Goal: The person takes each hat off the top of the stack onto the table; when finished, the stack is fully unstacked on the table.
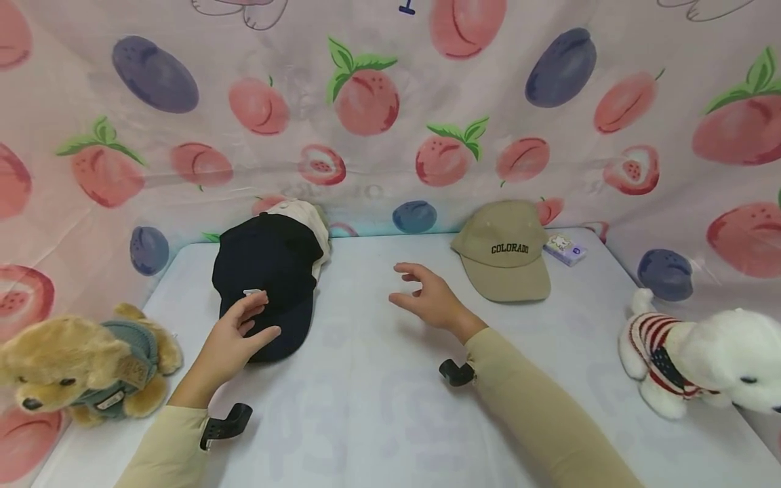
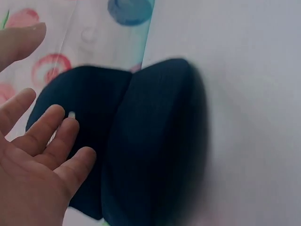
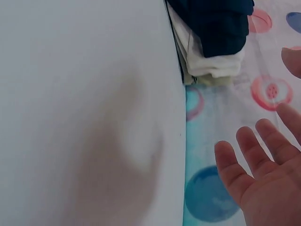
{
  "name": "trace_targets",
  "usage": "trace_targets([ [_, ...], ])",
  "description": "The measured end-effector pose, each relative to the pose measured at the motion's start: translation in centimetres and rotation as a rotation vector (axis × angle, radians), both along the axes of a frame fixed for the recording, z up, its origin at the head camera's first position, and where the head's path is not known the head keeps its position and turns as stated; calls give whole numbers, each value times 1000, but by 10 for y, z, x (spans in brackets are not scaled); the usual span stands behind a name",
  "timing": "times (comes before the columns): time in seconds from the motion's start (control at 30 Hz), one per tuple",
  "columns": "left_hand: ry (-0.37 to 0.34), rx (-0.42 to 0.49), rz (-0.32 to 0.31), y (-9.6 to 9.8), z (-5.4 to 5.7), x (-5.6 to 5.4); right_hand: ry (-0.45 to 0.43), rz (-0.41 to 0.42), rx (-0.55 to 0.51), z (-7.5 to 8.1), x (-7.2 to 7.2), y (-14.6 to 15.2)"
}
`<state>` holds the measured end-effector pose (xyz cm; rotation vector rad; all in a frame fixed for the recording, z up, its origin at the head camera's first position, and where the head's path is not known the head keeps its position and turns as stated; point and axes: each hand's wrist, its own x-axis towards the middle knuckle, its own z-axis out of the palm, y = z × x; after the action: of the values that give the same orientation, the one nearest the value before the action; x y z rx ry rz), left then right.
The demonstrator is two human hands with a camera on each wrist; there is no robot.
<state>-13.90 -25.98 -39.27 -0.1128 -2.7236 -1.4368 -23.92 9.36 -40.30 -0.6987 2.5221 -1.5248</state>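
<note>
A dark navy cap (image 1: 268, 264) lies with its brim toward me at the left of the table, over a cream cap (image 1: 305, 218) that shows behind it. In the right wrist view, pale cap layers (image 3: 214, 65) show under the navy one. My left hand (image 1: 230, 344) overlaps the navy cap's front in the head view, thumb and fingers spread with nothing between them. Over the middle of the table, my right hand (image 1: 434, 298) holds nothing, its fingers loosely bent. To its right sits a khaki cap (image 1: 505, 252) lettered COLORADO, brim facing me.
A small purple-and-white packet (image 1: 565, 249) lies beside the khaki cap. A tan plush dog (image 1: 91, 369) stands at the left table edge, a white plush dog (image 1: 689, 356) at the right. Behind the white table (image 1: 366, 407) hangs a fruit-print cloth (image 1: 378, 34).
</note>
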Motion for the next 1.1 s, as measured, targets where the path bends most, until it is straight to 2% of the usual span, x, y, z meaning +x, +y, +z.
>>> trace_targets([
  [0.27, 21, 18, 127, -25, -4, 4, -62, 10, 26, -5, 2, -30],
  [0.5, -60, 125, 321, -37, -12, 0, -100, 23, 38, -9, 6, -56],
  [0.6, -94, 146, 373, -42, -15, -1, -119, 34, 61, -13, 8, -69],
  [0.77, -147, 172, 391, -49, -24, -5, -126, 43, 65, -16, 9, -89],
  [1.0, -212, 184, 329, -54, -31, -8, -131, 105, 71, -16, 8, -112],
  [1.1, -222, 183, 325, -55, -32, -9, -140, 124, 75, -12, 8, -122],
])
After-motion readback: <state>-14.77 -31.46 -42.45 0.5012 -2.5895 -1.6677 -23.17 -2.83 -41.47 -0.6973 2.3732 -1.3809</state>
